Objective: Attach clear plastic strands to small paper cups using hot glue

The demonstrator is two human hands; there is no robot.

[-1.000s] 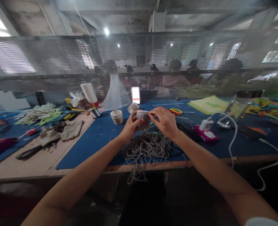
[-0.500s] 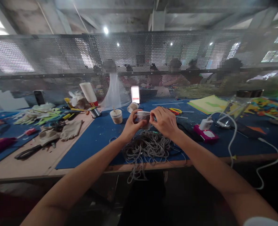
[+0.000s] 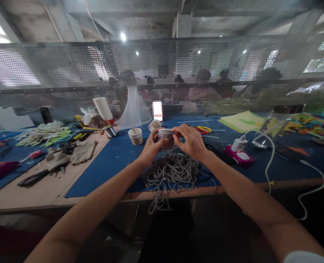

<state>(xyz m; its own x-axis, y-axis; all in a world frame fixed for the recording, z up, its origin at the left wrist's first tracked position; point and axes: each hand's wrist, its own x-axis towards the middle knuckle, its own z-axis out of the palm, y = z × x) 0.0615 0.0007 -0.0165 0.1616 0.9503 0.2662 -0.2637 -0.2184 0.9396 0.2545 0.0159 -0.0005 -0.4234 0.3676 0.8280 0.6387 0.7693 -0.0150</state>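
Above a tangled heap of grey cord (image 3: 173, 171), my left hand (image 3: 150, 148) is closed around a small paper cup (image 3: 166, 135) with a white rim and a brownish-grey side. The cup is roughly upright. My right hand (image 3: 191, 140) has its fingers bent against the right side of the cup, at the rim. Whether a strand of cord lies between those fingertips is hidden. Just left of my hands stands another cup (image 3: 135, 137) with a stick in it. Behind them a third cup (image 3: 154, 126) lies tipped on its side.
A stack of paper cups (image 3: 101, 107) leans at the back left. Gloves (image 3: 83, 152) and tools lie on the left. To the right are a magenta box (image 3: 239, 156) with a white plug and cable, a glass jar (image 3: 274, 126) and yellow sheets (image 3: 241, 121). A perforated screen (image 3: 167, 62) rises behind.
My right fingers have shifted slightly on the cup and now rest closer against its rim. The cup has turned a little in my left hand, which stays in place.
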